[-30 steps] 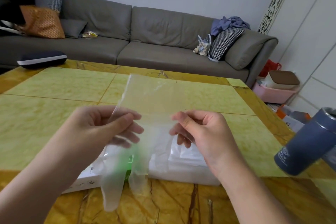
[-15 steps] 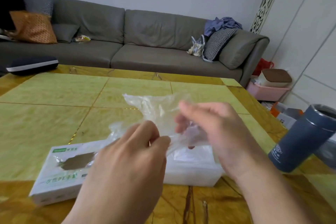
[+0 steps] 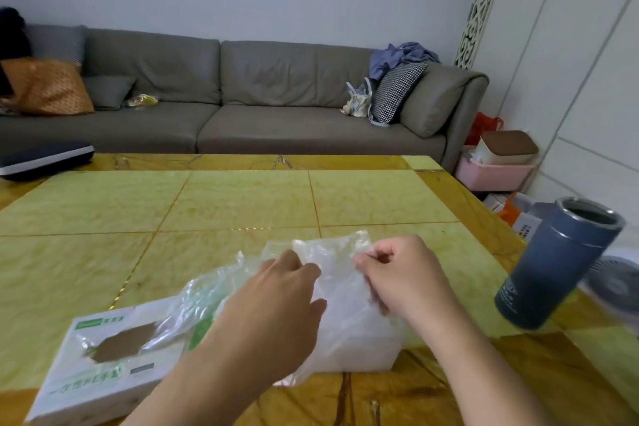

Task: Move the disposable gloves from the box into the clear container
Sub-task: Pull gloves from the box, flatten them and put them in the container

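Note:
A white glove box (image 3: 103, 367) with green print and an oval opening lies at the table's near left. Right of it stands the clear container (image 3: 359, 346), its inside whitish with gloves. A crumpled clear disposable glove (image 3: 332, 252) is held flat over the container. My left hand (image 3: 280, 308) pinches its left part, fingers curled on the film. My right hand (image 3: 404, 277) pinches its right edge between thumb and fingers. The glove's loose end (image 3: 197, 301) trails left over the box.
A dark blue tumbler (image 3: 556, 263) stands on the table to the right, near the edge. The yellow-green marble table (image 3: 242, 204) stretches ahead. A grey sofa (image 3: 276, 104) lies behind, and a pink basket (image 3: 491, 173) sits on the floor at right.
The glove, held up and spread a second ago, has been brought down and folded over the container. Both hands moved lower and forward; the view tilted up slightly.

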A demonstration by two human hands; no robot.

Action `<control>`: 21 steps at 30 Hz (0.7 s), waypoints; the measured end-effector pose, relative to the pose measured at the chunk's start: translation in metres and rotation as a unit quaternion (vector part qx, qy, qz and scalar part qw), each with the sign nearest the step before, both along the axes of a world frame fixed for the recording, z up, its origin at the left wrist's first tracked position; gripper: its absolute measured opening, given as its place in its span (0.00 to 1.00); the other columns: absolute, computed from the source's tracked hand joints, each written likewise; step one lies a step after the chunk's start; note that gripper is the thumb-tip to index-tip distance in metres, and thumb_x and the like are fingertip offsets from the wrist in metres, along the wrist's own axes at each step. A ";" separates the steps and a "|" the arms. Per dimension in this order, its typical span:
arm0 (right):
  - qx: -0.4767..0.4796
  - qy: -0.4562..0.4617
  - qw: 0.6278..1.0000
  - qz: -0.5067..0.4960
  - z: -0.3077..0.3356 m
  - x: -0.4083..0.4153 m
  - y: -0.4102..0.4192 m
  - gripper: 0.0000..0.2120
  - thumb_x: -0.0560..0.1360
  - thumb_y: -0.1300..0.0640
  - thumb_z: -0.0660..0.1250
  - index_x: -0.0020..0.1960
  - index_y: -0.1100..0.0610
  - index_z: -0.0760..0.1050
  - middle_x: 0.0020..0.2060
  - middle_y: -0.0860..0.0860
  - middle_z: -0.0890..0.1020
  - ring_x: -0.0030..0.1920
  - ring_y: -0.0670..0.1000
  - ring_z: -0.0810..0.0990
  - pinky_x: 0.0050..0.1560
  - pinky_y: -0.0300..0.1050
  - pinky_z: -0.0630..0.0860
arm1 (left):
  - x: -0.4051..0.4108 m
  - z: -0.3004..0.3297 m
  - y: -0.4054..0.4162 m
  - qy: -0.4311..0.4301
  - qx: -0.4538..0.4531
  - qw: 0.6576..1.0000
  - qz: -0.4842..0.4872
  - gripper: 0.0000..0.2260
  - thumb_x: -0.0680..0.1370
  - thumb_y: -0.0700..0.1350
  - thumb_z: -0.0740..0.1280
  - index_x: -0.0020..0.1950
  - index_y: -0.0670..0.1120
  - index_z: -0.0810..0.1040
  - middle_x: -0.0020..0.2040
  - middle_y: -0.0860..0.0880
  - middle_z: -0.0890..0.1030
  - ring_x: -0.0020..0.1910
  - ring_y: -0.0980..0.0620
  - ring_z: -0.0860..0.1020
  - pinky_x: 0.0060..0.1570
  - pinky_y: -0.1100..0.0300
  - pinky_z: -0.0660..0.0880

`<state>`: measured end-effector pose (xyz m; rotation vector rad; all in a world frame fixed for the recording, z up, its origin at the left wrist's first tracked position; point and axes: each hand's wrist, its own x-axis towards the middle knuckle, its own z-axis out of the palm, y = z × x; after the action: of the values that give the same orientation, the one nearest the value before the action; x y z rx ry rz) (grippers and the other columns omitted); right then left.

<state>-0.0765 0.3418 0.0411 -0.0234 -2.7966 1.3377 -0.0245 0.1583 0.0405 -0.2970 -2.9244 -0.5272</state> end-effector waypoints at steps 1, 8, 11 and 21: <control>0.030 0.006 1.000 -0.007 -0.002 -0.001 0.001 0.15 0.80 0.56 0.68 0.37 0.61 0.80 0.25 0.54 0.82 0.22 0.48 0.79 0.25 0.40 0.74 | -0.005 -0.001 0.002 -0.037 -0.015 0.999 0.000 0.18 0.84 0.58 0.60 0.73 0.56 0.70 0.66 0.57 0.71 0.67 0.55 0.70 0.58 0.59 0.74; 0.155 0.035 0.986 -0.056 -0.013 -0.010 0.010 0.14 0.77 0.56 0.70 0.37 0.64 0.75 0.33 0.56 0.82 0.27 0.54 0.77 0.25 0.44 0.75 | -0.025 -0.009 -0.001 -0.177 -0.046 0.983 -0.014 0.20 0.81 0.65 0.61 0.71 0.61 0.71 0.66 0.59 0.72 0.65 0.54 0.74 0.64 0.52 0.73; 0.198 0.023 0.978 -0.057 -0.014 -0.008 0.009 0.16 0.77 0.57 0.68 0.33 0.57 0.67 0.31 0.52 0.78 0.28 0.56 0.77 0.26 0.49 0.78 | -0.031 -0.008 -0.002 -0.187 -0.064 0.980 -0.009 0.21 0.80 0.61 0.67 0.72 0.62 0.71 0.65 0.58 0.71 0.64 0.54 0.73 0.63 0.54 0.73; 0.329 0.052 0.943 -0.014 0.008 0.009 -0.003 0.23 0.75 0.63 0.73 0.66 0.55 0.69 0.55 0.52 0.77 0.51 0.54 0.80 0.47 0.47 0.80 | -0.045 -0.021 0.003 -0.157 -0.083 0.984 0.001 0.17 0.76 0.58 0.73 0.63 0.63 0.76 0.52 0.58 0.74 0.54 0.56 0.76 0.54 0.58 0.77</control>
<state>-0.0674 0.3389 0.0491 0.0272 -2.9738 0.3300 -0.0693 0.1611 0.0194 -0.2520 -3.2831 -0.3563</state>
